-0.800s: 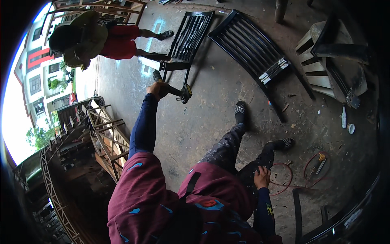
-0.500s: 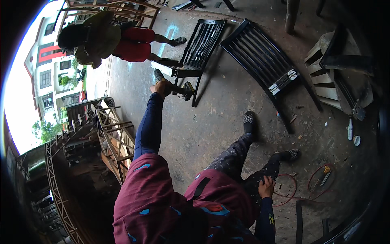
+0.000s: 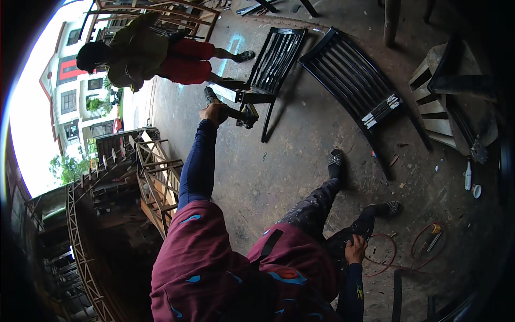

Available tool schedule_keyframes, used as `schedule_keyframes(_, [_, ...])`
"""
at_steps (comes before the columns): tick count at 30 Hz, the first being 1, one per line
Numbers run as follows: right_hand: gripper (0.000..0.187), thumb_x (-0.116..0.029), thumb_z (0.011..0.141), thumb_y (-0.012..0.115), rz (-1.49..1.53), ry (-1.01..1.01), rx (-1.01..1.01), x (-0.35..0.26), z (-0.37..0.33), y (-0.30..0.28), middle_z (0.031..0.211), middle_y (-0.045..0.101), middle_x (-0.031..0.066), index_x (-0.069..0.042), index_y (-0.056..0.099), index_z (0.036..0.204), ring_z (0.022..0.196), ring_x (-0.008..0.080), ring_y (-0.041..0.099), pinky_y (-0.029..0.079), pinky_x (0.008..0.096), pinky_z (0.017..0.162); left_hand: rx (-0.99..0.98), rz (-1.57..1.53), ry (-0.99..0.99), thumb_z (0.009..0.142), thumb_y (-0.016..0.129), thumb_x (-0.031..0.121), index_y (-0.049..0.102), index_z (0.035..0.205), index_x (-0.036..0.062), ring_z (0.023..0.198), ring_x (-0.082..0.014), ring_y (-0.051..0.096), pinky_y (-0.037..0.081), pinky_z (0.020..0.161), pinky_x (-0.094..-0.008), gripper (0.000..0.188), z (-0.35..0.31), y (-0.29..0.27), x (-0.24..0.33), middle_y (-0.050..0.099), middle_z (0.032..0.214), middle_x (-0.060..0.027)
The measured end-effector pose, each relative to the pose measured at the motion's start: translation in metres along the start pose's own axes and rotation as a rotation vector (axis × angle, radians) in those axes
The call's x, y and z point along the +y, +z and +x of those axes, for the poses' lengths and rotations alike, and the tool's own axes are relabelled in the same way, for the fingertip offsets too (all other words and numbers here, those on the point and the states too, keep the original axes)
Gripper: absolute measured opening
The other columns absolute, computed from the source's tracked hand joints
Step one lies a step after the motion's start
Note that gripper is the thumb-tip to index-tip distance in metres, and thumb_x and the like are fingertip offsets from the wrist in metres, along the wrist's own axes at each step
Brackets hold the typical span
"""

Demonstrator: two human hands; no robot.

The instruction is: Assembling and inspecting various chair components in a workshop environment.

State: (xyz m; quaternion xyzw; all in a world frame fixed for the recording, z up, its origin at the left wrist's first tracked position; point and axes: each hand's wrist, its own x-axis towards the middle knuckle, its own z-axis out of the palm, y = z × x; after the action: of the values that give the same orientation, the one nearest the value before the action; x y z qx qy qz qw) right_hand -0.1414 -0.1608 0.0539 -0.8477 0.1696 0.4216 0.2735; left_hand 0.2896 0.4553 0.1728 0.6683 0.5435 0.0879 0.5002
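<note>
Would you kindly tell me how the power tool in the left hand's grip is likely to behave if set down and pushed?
The power tool likely stays stiff, given its hard-looking body. The blocky end probably adds weight there. Its long, uneven outline suggests swivelling rather than rolling.

My left hand (image 3: 214,112) grips a power drill (image 3: 248,115) at arm's length over a concrete floor (image 3: 241,177), near a black slatted frame (image 3: 276,61), while my right hand (image 3: 355,249) rests, fingers spread, on the leg of my dark trousers (image 3: 311,206). A person in red shorts (image 3: 188,61) stands close beyond the drill. A second slatted frame (image 3: 351,80), whitish near one end, sits to the right; past my feet lie a red hose (image 3: 396,252) and a white bottle (image 3: 468,176) beside a round white lid or cup (image 3: 477,191).
</note>
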Motion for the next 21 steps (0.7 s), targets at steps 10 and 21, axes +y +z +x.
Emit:
schedule_keyframes(10, [0.041, -0.026, 0.096, 0.06, 0.058, 0.024, -0.046, 0.013, -0.005, -0.003, 0.146, 0.048, 0.0142, -0.011, 0.059, 0.134, 0.136, 0.04, 0.039, 0.038, 0.0492, 0.112, -0.044, 0.1, 0.005, 0.066, 0.081, -0.001, 0.064, 0.095, -0.0111, 0.068, -0.0236, 0.07, 0.06, 0.064, -0.0345, 0.034, -0.035, -0.019, -0.001, 0.069, 0.087, -0.0136])
schedule_keyframes(21, [0.037, -0.019, 0.092, 0.064, -0.105, 0.12, -0.061, -0.025, -0.001, -0.054, 0.138, 0.053, 0.0156, -0.007, 0.062, 0.127, 0.131, 0.0389, 0.044, 0.045, 0.0533, 0.101, -0.288, 0.158, 0.117, 0.079, 0.07, 0.006, 0.065, 0.089, 0.001, 0.048, -0.0161, 0.057, 0.055, 0.05, -0.0306, 0.012, -0.005, -0.078, 0.147, 0.06, 0.066, -0.0048])
